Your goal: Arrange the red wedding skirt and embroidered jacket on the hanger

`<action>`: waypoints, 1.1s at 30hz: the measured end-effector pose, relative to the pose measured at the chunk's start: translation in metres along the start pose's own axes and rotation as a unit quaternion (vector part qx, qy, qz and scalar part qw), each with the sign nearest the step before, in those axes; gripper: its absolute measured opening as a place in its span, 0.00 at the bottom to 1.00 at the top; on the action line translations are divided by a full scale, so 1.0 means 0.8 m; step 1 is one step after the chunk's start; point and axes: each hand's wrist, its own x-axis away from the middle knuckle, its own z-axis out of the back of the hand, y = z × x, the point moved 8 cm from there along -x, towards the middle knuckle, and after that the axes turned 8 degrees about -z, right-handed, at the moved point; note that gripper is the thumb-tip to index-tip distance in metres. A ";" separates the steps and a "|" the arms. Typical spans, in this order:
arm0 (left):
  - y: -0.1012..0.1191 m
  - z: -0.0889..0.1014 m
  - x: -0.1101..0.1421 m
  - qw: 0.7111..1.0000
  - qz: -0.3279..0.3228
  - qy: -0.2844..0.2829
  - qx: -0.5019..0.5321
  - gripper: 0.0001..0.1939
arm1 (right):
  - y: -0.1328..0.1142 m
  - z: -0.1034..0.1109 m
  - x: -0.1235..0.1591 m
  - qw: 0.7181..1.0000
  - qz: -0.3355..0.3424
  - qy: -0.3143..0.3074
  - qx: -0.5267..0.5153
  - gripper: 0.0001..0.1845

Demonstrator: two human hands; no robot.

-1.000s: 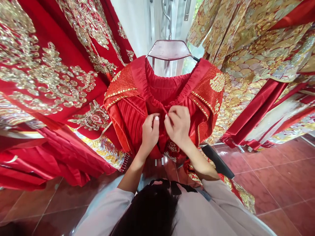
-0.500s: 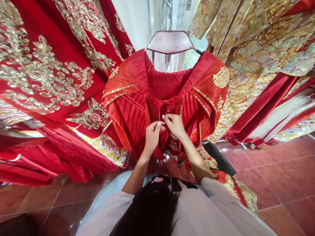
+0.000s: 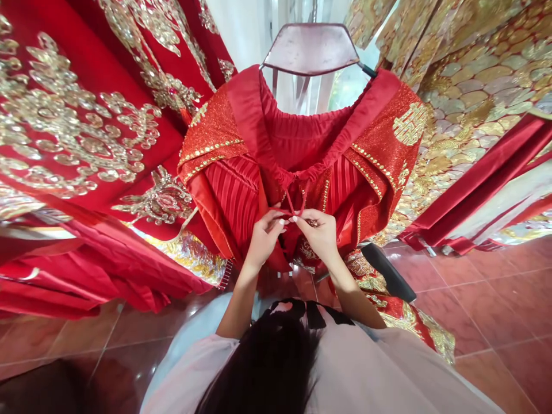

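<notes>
A red pleated garment (image 3: 233,190) with glittering, gold-beaded shoulder panels hangs in front of me on a hanger (image 3: 311,49). From its gathered neckline come thin red drawstrings (image 3: 290,201), which cross between my hands. My left hand (image 3: 264,236) pinches one string between thumb and fingers. The other string is pinched in my right hand (image 3: 318,233), its fingertips close beside the left ones. The strings' ends are hidden by my fingers.
Red cloth with beaded silver-gold ornaments (image 3: 90,126) hangs on the left. Gold scale-patterned garments (image 3: 466,86) hang on the right. Below lie red-gold brocade (image 3: 405,319) and a black bar-like object (image 3: 388,273) over the tiled floor (image 3: 483,299).
My hands have drawn slightly apart, pulling the strings taut into a crossing. The garment and hanger appear higher and larger in view.
</notes>
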 end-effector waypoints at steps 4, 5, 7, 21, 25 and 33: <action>0.062 0.009 -0.014 0.972 -0.196 0.030 -0.129 0.11 | 0.003 -0.006 0.003 0.999 0.012 -0.011 0.034 0.06; 0.076 0.003 -0.017 0.955 -0.240 0.030 -0.170 0.10 | 0.003 -0.008 0.004 0.999 0.021 -0.012 0.049 0.07; 0.093 -0.007 -0.022 0.926 -0.292 0.052 -0.232 0.06 | 0.001 -0.010 0.006 0.996 0.038 -0.001 0.082 0.07; -0.007 0.003 -0.041 0.989 0.012 0.073 0.126 0.21 | -0.001 -0.009 0.012 0.993 0.049 0.009 0.108 0.07; -0.031 0.051 -0.029 0.975 0.011 0.206 0.079 0.18 | -0.005 -0.017 0.018 0.993 0.026 -0.007 0.111 0.08; -0.042 0.167 0.004 0.917 -0.035 0.392 -0.066 0.09 | -0.021 0.002 0.019 0.989 0.046 -0.005 0.137 0.08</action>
